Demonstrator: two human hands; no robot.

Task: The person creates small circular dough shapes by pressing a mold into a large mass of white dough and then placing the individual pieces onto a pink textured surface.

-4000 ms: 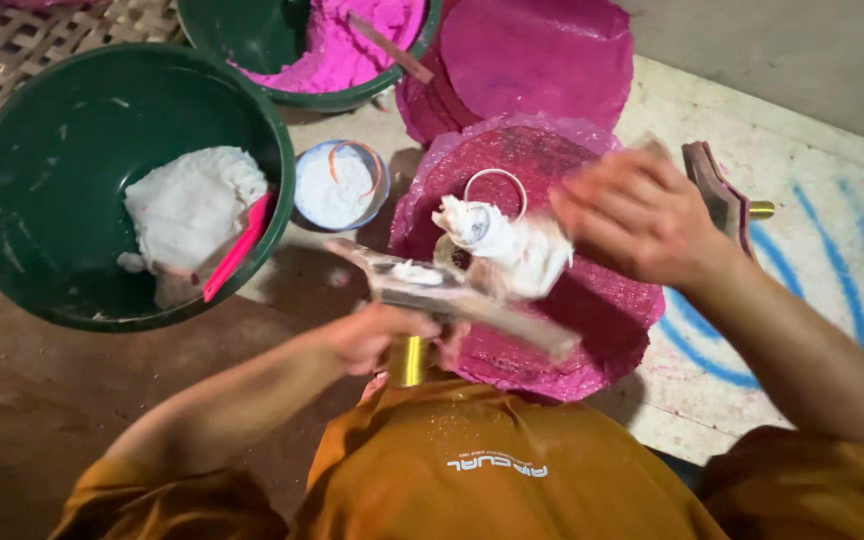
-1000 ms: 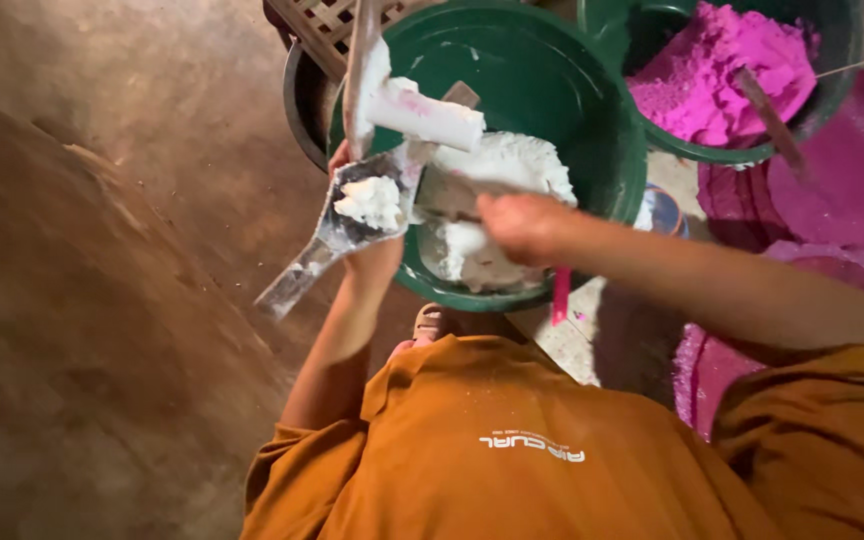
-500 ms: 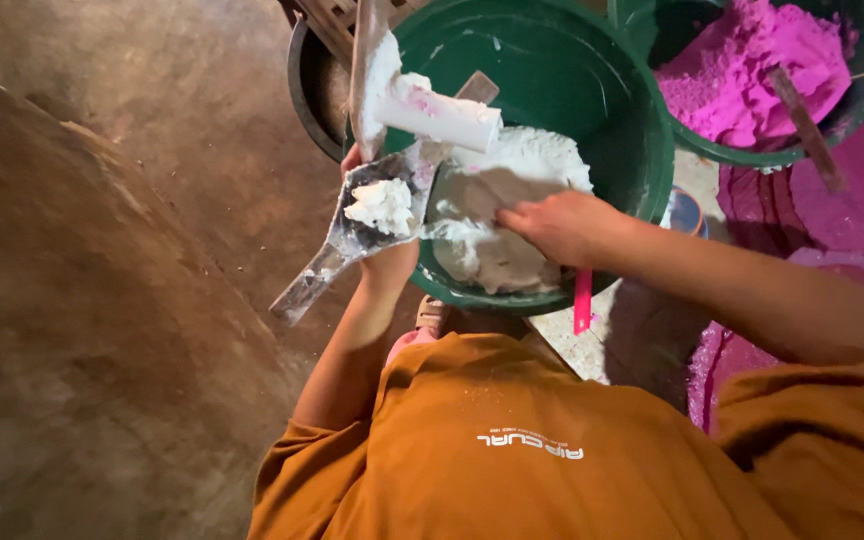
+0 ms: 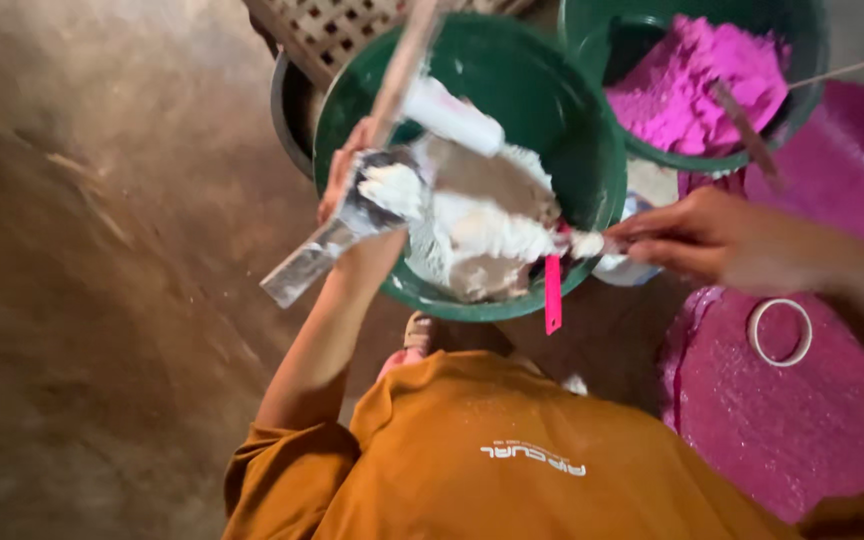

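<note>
White paste (image 4: 392,185) sits heaped on the flat metal tool (image 4: 337,235) that my left hand (image 4: 347,170) grips near its top, fingers closed round it, just over the left rim of the big green basin (image 4: 512,60). More of the same paste lies inside the basin. It looks soft, damp and sticky, likely to smear or slump off a tilted blade, so the stiff metal is the place to hold, not the paste. My right hand (image 4: 697,240) is pinched shut on a thin stick or scraper whose tip carries a white lump (image 4: 584,243) at the basin's right rim; the blur keeps me from naming that tool for certain. A pink strip (image 4: 552,293) hangs over the near rim. A second basin of pink powder (image 4: 692,75) stands behind, and a white ring (image 4: 779,331) lies on a pink disc (image 4: 752,420) on the floor.
</note>
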